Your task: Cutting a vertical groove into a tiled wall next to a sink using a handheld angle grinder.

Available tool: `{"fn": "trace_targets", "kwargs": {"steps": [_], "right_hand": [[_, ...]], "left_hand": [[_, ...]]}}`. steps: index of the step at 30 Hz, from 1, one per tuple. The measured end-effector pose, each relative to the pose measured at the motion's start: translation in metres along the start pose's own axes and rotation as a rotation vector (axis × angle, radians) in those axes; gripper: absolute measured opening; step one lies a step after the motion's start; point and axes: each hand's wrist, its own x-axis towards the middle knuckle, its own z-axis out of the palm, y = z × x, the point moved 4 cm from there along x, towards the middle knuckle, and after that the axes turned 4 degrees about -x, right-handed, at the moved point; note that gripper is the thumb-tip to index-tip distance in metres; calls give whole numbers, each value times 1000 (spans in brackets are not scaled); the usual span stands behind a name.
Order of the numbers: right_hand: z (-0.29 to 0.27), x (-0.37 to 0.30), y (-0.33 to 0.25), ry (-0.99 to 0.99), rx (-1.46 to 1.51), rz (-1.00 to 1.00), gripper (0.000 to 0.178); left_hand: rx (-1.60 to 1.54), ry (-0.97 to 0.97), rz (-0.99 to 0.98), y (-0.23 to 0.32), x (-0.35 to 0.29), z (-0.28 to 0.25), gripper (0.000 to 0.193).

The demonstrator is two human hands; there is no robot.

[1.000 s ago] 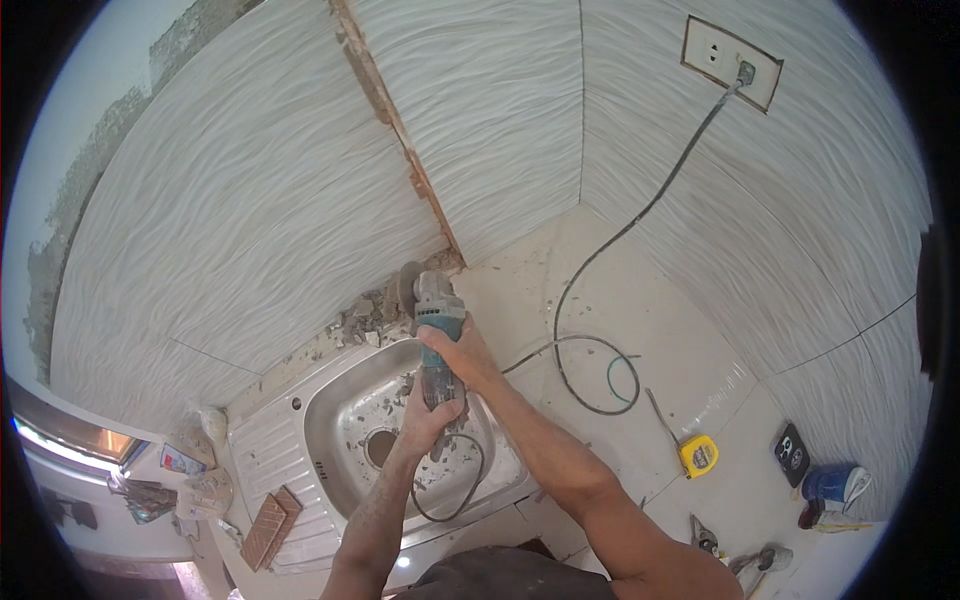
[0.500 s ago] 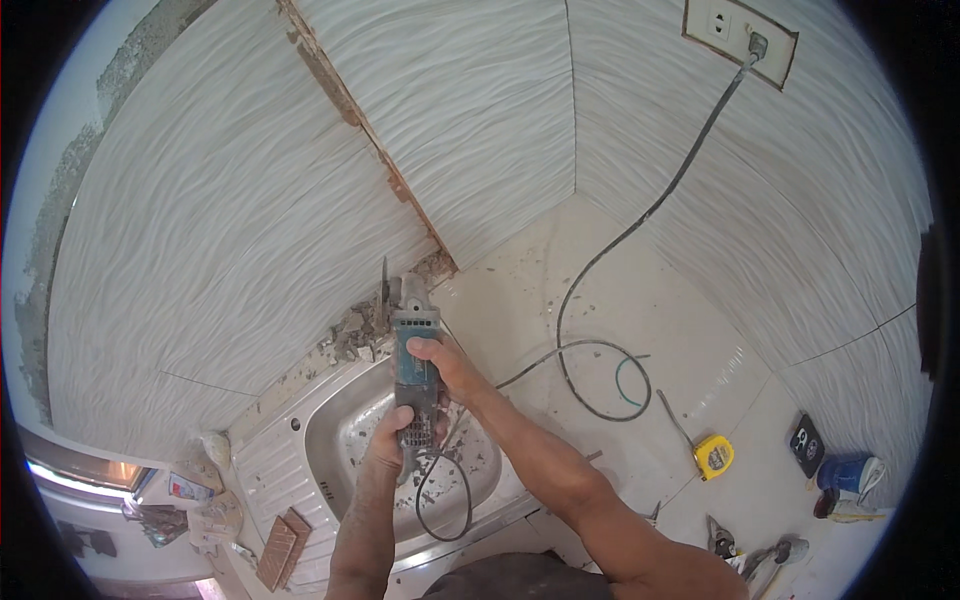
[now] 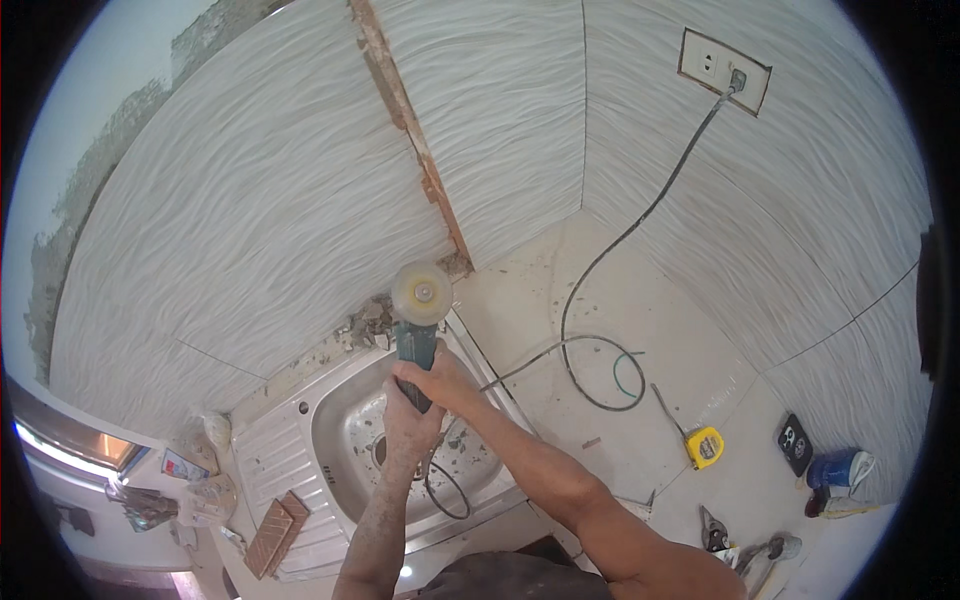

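Observation:
Both my hands hold a dusty blue-green angle grinder (image 3: 416, 342) over the near side of a stainless steel sink (image 3: 270, 468). Its round disc (image 3: 422, 293) faces up toward me, pale with a yellowish ring at the middle. My left hand (image 3: 408, 425) is wrapped round the rear of the body. Higher up, my right hand (image 3: 447, 382) grips the side, its thumb lying across the housing. Beyond the disc, broken tile and mortar rubble (image 3: 372, 322) lies along the wall. A narrow cut strip (image 3: 425, 165) of exposed reddish-brown backing runs up the white wavy tiles.
A black power cord (image 3: 655, 205) loops over the counter to a wall socket (image 3: 722, 72). On the right are a yellow tape measure (image 3: 704, 448), a dark pouch-like item (image 3: 795, 444), a blue container (image 3: 838, 469) and pliers (image 3: 713, 530). Brown tile pieces (image 3: 275, 535) rest on the drainboard.
The grinder has turned in my hands, so its disc, seen edge-on before, now shows its flat face. My left hand has moved up closer to the right one.

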Motion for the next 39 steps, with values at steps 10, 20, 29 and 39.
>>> {"fn": "trace_targets", "kwargs": {"steps": [10, 20, 29, 39], "right_hand": [[-18, 32, 2, -93, 176, 34, 69], [-24, 60, 40, -13, -227, 32, 92], [-24, 35, 26, 79, -255, 9, 70], [-8, 49, 25, 26, -88, -20, 67]], "left_hand": [[-911, -268, -97, -3, 33, 23, 87], [-708, -240, 57, -18, 58, 46, 73], [-614, -587, 39, -39, 88, -1, 67], [-829, -395, -99, -46, 182, 41, 77]]}}
